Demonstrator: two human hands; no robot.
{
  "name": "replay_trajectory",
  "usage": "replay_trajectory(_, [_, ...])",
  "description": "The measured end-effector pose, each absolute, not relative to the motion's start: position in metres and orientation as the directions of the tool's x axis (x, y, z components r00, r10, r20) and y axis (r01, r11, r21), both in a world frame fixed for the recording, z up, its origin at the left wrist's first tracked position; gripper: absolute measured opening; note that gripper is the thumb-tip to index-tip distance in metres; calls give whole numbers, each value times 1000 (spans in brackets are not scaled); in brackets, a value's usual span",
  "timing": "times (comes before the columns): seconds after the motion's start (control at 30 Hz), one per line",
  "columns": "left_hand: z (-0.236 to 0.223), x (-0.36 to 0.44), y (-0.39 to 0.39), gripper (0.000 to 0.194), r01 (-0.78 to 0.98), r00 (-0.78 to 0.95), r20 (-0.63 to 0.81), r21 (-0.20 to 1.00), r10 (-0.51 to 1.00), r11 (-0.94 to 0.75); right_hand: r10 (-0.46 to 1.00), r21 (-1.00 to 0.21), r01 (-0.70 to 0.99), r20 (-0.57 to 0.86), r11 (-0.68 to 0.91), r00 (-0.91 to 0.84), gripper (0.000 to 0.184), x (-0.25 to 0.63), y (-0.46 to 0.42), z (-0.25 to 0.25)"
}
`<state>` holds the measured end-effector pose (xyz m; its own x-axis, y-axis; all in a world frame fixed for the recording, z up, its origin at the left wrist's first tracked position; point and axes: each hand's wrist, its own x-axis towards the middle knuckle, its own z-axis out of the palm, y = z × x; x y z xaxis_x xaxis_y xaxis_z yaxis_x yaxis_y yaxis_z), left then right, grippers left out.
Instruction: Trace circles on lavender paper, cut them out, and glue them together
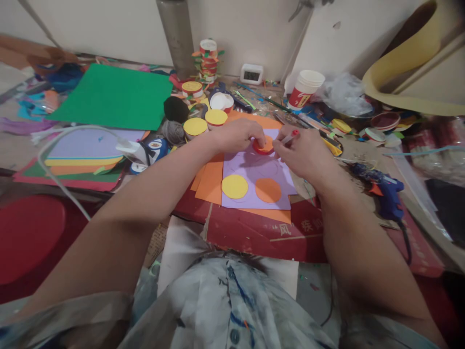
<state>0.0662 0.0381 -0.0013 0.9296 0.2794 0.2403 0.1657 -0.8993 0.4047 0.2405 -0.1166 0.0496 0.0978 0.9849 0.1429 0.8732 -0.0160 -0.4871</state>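
My left hand presses its fingertips onto a small round red piece with an orange top, holding it against a purple sheet. In my right hand is a pen with a red end, gripped close beside that round piece; its tip is hidden. Faint circle outlines show on the purple sheet. Near its front edge lie a yellow disc and an orange disc. Orange sheets stick out from underneath.
Two yellow-topped cups stand left of the sheets, near a large green sheet. A blue glue gun lies at the right. Behind are a small clock, a paper cup and a grey bottle.
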Motion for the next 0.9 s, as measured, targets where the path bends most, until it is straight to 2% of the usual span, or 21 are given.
replay_trajectory(0.13, [0,68,36,55,189,930,219,407,296,-894,979,-483,876,183,12,87,32,239,-118,48])
replay_trajectory(0.37, [-4,71,37,47,208,908,228,484,352,-850,962,-510,846,273,154,-10,18,247,-113,36])
replay_trajectory(0.5, [-8,72,39,53,218,887,248,520,389,-826,963,-529,834,268,155,-9,19,239,-113,30])
replay_trajectory(0.77, [-3,71,34,47,236,892,228,503,391,-832,968,-525,836,249,159,-28,12,231,-117,29])
replay_trajectory(0.9, [-3,72,34,55,239,894,213,517,394,-822,968,-527,833,245,171,-44,13,237,-118,33])
